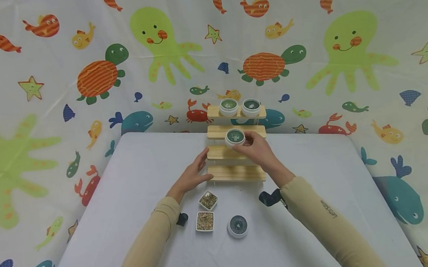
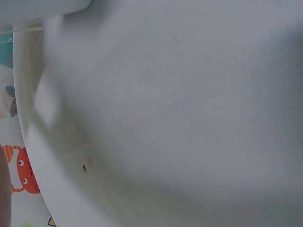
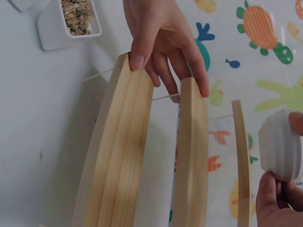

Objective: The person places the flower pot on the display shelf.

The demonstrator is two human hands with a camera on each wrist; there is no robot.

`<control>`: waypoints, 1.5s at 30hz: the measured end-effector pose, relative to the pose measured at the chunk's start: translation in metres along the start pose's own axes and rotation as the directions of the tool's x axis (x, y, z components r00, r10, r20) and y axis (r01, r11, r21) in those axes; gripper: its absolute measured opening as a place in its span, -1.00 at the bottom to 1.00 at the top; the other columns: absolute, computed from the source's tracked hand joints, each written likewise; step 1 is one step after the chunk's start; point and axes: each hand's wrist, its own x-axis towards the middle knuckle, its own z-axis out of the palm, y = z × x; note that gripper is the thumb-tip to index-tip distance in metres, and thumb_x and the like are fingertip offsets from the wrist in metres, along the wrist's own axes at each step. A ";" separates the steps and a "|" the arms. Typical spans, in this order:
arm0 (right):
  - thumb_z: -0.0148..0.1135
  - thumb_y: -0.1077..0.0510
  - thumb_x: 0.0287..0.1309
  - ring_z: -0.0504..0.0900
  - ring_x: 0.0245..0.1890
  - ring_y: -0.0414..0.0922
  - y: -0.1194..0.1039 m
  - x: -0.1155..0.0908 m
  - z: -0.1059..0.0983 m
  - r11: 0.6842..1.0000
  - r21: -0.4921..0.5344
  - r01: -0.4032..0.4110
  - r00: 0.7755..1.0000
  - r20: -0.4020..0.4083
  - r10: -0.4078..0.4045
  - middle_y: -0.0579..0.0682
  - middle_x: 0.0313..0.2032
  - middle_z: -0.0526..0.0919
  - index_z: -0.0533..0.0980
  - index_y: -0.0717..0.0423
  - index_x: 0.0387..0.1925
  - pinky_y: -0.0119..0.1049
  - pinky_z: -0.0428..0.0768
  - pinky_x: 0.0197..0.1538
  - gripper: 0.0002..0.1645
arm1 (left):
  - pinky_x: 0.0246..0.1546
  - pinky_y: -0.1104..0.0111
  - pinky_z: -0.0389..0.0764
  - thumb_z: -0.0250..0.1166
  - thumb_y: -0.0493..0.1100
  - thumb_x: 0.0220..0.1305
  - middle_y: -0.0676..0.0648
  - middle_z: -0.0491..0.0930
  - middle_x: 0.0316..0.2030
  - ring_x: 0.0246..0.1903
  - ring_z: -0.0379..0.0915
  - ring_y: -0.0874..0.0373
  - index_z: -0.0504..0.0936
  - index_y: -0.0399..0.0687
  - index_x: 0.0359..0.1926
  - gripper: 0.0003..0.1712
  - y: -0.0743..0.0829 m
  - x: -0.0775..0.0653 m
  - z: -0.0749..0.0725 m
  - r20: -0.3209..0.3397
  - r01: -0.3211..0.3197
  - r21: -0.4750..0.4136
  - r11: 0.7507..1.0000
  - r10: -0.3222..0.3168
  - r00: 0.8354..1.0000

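Observation:
My right hand (image 1: 258, 150) pinches a round white pot (image 1: 235, 137) with a green, plant-like top, above the middle tiers of a stepped wooden shelf (image 1: 236, 173). In the right wrist view, its fingers and thumb grip the ribbed white side of the pot (image 3: 279, 146), which is apart from the planks. At the shelf's left end, my left hand (image 1: 192, 175) has its thumb on the lowest plank and its extended fingers against the plank above. Two similar pots, one lighter green (image 1: 228, 106) and one darker (image 1: 251, 107), stand on the top tier.
In front of the shelf, two square white dishes of pebbles (image 1: 208, 200) (image 1: 205, 221) sit beside a round white pot (image 1: 238, 226) with a dark top. A sea-animal cloth (image 1: 180, 94) hangs behind the white table (image 1: 301, 231).

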 end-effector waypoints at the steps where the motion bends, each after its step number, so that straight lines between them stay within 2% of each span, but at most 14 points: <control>1: 0.36 -0.11 -0.08 0.43 0.01 -0.07 0.000 0.001 0.000 1.000 -0.002 0.000 1.000 0.000 0.000 0.03 0.02 0.44 0.26 0.14 0.21 -0.23 0.50 0.18 -0.14 | 0.41 0.28 0.06 0.33 -0.30 0.08 -0.06 -0.19 0.45 0.42 -0.19 0.05 -0.19 -0.11 0.44 0.07 0.000 0.001 0.000 -0.003 0.001 0.000 1.000 -0.001 1.000; 16: 0.36 -0.06 -0.10 0.42 -0.05 -0.09 -0.002 0.028 -0.004 0.999 0.004 0.034 0.999 -0.006 -0.034 0.00 -0.02 0.46 0.34 0.11 0.18 -0.25 0.51 0.13 -0.22 | 0.41 0.33 0.06 0.33 -0.28 0.09 -0.01 -0.19 0.45 0.42 -0.19 0.11 -0.19 -0.05 0.44 0.07 -0.002 0.012 0.004 -0.021 0.025 0.000 1.000 -0.025 0.999; 31: 0.35 -0.11 -0.08 0.41 -0.02 -0.06 -0.007 0.041 0.001 1.000 0.005 0.009 1.000 -0.014 -0.009 0.06 0.02 0.43 0.27 0.19 0.21 -0.22 0.52 0.13 -0.14 | 0.41 0.32 0.07 0.32 -0.26 0.10 -0.02 -0.21 0.45 0.42 -0.19 0.08 -0.22 -0.05 0.45 0.08 0.000 0.014 0.002 0.000 0.042 0.009 0.999 -0.042 0.999; 38: 0.34 -0.09 -0.06 0.38 -0.07 -0.07 -0.009 0.043 0.003 1.000 -0.004 0.006 1.000 -0.015 -0.006 0.06 -0.01 0.44 0.27 0.19 0.22 -0.23 0.52 0.08 -0.15 | 0.42 0.31 0.07 0.37 -0.13 0.06 0.13 -0.21 0.45 0.42 -0.20 0.14 -0.23 0.26 0.44 0.13 -0.036 0.022 0.007 -0.027 0.028 0.000 1.000 -0.028 0.999; 45: 0.34 -0.09 -0.05 0.39 -0.04 -0.08 -0.011 0.043 0.006 1.000 -0.022 -0.008 1.000 -0.017 0.007 0.05 0.01 0.44 0.25 0.18 0.24 -0.22 0.52 0.10 -0.13 | 0.41 0.34 0.07 0.38 -0.11 0.04 0.19 -0.19 0.44 0.42 -0.18 0.18 -0.20 0.34 0.43 0.12 -0.037 0.019 0.008 -0.035 0.008 -0.014 1.000 -0.008 0.999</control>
